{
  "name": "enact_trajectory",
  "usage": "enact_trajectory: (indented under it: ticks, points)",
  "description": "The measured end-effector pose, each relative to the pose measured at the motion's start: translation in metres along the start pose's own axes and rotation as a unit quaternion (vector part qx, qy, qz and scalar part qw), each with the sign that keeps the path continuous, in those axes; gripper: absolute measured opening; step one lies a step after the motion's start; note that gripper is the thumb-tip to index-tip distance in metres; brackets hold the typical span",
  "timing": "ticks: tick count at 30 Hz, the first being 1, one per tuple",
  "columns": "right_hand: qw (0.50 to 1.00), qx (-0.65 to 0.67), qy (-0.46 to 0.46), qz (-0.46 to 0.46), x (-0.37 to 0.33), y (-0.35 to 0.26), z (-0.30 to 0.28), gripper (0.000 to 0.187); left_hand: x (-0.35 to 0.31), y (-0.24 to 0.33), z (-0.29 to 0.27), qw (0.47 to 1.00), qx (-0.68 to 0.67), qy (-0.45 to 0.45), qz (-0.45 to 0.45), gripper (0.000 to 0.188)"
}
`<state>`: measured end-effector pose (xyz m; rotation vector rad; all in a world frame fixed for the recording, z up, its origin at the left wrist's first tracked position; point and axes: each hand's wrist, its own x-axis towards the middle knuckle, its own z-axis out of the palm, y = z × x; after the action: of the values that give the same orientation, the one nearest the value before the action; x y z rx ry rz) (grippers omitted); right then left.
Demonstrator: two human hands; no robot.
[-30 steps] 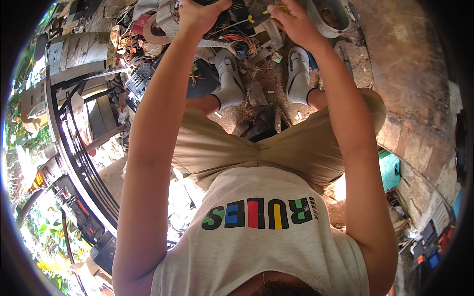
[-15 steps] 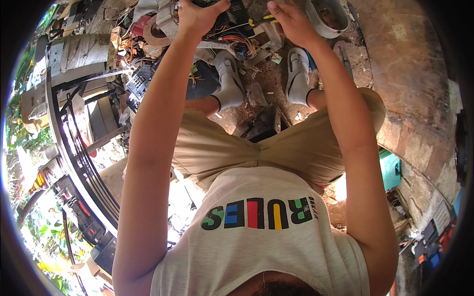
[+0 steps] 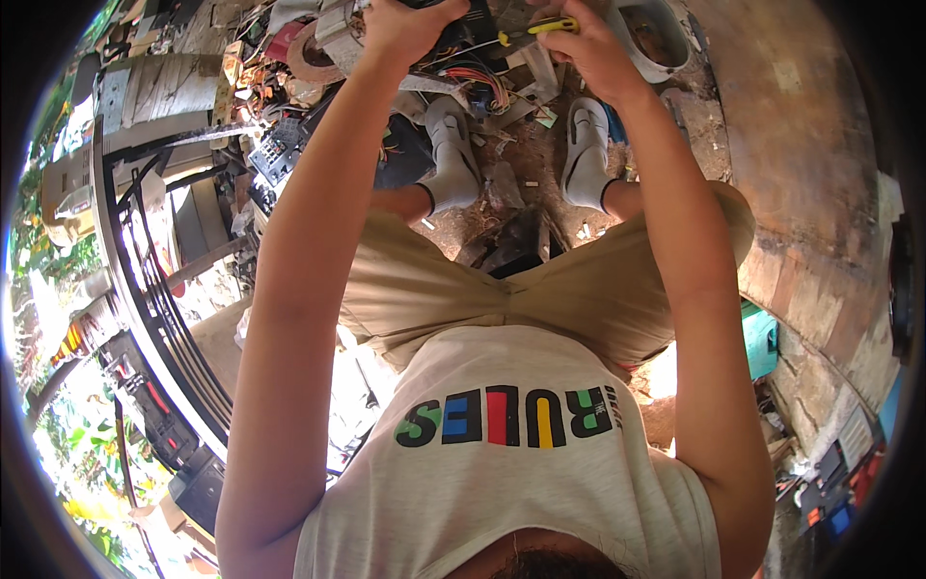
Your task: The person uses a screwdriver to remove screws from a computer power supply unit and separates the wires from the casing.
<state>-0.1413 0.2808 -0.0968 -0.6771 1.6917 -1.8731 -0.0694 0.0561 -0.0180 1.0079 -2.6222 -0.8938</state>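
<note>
At the upper edge, my right hand (image 3: 590,53) is closed round the yellow-and-black handle of a screwdriver (image 3: 542,30). Its thin metal shaft points left toward a black boxy part (image 3: 475,27); whether the tip touches it I cannot tell. My left hand (image 3: 410,31) is curled beside that part, its thumb reaching right along it. The picture's edge cuts off the left fingers, so what they grip is hidden. Just below the part lies a bundle of red and other coloured wires (image 3: 480,85).
A pale tub (image 3: 666,68) stands right of my right hand. Scrap and a ring-shaped part (image 3: 311,56) lie to the left. My shoes (image 3: 585,154) rest on littered ground. A wooden board (image 3: 801,145) spans the right, and a metal frame (image 3: 145,289) runs down the left.
My right hand has turned and moved slightly right and down, bringing the screwdriver's handle into fuller view. My left hand has shifted a little to the right.
</note>
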Motion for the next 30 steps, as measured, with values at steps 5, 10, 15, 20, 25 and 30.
enact_trajectory:
  ticks: [5, 10, 15, 20, 25, 30]
  points:
    - [0.999, -0.033, -0.003, 0.038, 0.000, 0.024, -0.009, 0.050, -0.002, -0.003, 0.000, 0.999, -0.031, -0.007, 0.018, 0.130]
    - [0.999, -0.026, -0.023, -0.025, 0.000, 0.018, -0.006, 0.046, -0.014, 0.017, -0.020, 0.999, 0.008, -0.044, -0.026, 0.129]
    - [0.992, -0.124, 0.014, 0.018, 0.009, 0.030, -0.015, 0.042, -0.004, 0.003, -0.010, 1.000, -0.010, -0.014, 0.017, 0.128]
    - [1.000, -0.010, -0.005, -0.009, 0.000, 0.008, -0.002, 0.041, -0.007, 0.005, -0.011, 1.000, -0.006, -0.019, 0.001, 0.127]
    - [0.999, -0.046, -0.022, -0.003, 0.008, 0.024, -0.016, 0.042, -0.016, 0.020, -0.020, 0.999, -0.005, -0.044, -0.025, 0.127]
    - [0.998, -0.015, -0.028, 0.053, 0.003, 0.011, -0.011, 0.046, -0.012, 0.015, -0.019, 0.998, 0.006, -0.058, -0.039, 0.128]
